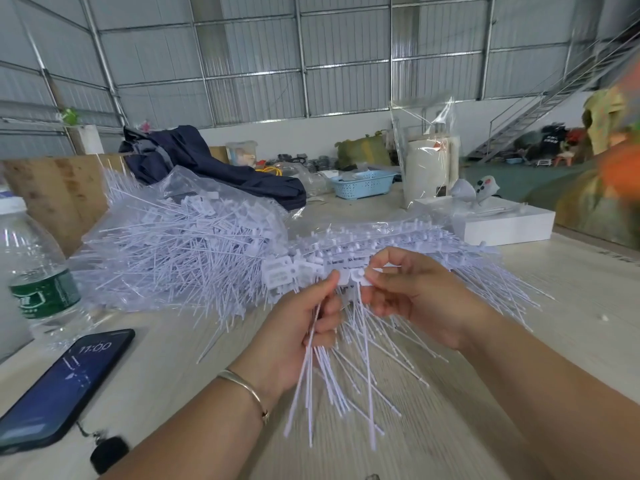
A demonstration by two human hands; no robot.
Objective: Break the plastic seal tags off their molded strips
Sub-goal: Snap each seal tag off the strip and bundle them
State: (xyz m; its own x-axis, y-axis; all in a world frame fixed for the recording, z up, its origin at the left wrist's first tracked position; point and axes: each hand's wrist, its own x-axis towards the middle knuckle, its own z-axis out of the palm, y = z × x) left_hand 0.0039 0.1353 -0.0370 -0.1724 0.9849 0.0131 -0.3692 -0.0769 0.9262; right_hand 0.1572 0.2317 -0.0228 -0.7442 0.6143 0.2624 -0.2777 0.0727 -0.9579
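Both hands work just above the table [485, 393], in front of a heap of white moulded strips [398, 244]. The left hand [304, 327] has its fingers curled round a bunch of thin tails [322, 375], which hang loose and fan out below the palm, thumb pressed near the tag heads. The right hand [408, 292] pinches one tag [356, 277] between thumb and forefinger, right at its flat head where it joins the strip. To the left lies a larger pile of loose tags [173, 251], partly in a clear bag. A bottle [38, 271] and a phone [59, 386] sit at the table's left edge; a white box [502, 223] stands behind the strips. Judgement: the tags are very light, thin plastic; the tails are whippy and give no purchase, while the heads are stiff and small. Hold is best taken at the head, close to the joint, with the strip braced in the other hand, so a short twist or bend snaps the joint cleanly. The smooth plastic may slip under a loose pinch, and the tails look apt to tangle with neighbours. The image is motion-blurred; the exact joint cannot be made out.
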